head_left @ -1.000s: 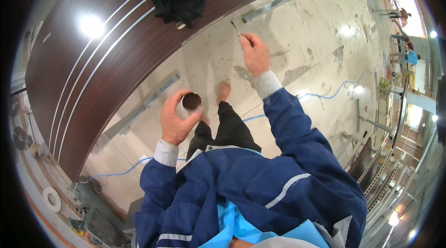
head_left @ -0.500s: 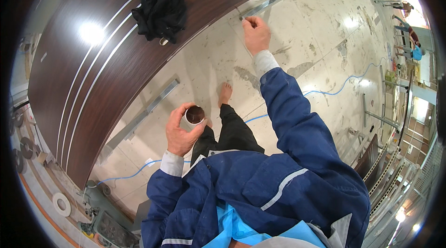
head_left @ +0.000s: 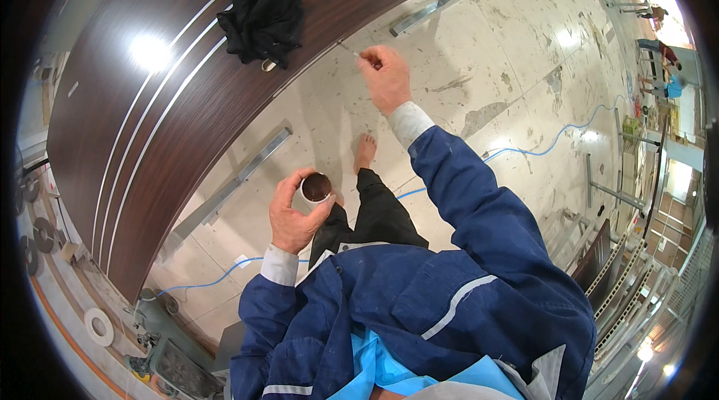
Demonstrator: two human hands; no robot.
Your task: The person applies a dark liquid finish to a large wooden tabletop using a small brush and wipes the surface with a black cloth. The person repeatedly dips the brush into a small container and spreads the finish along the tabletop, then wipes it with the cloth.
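Observation:
My left hand [head_left: 290, 214] is closed around a small white cup [head_left: 317, 188] of dark brown liquid, held upright in front of my body. With its fingers pinched, my right hand [head_left: 387, 79] grips a thin stick [head_left: 354, 52] with a dark tip, perhaps a fine brush. That tip is at or very close to the edge of a large dark brown wood-grain panel [head_left: 202, 111]; whether it touches, I cannot tell. Pale stripes run along the panel's glossy face. A crumpled black cloth [head_left: 266, 10] lies on it, left of my right hand.
Metal support bars [head_left: 255, 162] show beneath the panel's edge. A blue hose [head_left: 524, 150] crosses the stained tile floor [head_left: 479, 63] around my bare feet [head_left: 365, 151]. Lower left are a green machine [head_left: 176, 355] and a tape roll [head_left: 99, 326]. Several people [head_left: 666, 70] stand far right, beyond metal racks [head_left: 618, 194].
My right hand has moved left and slightly nearer to me, bringing the thin stick to the panel's edge. My left hand and the cup have hardly moved.

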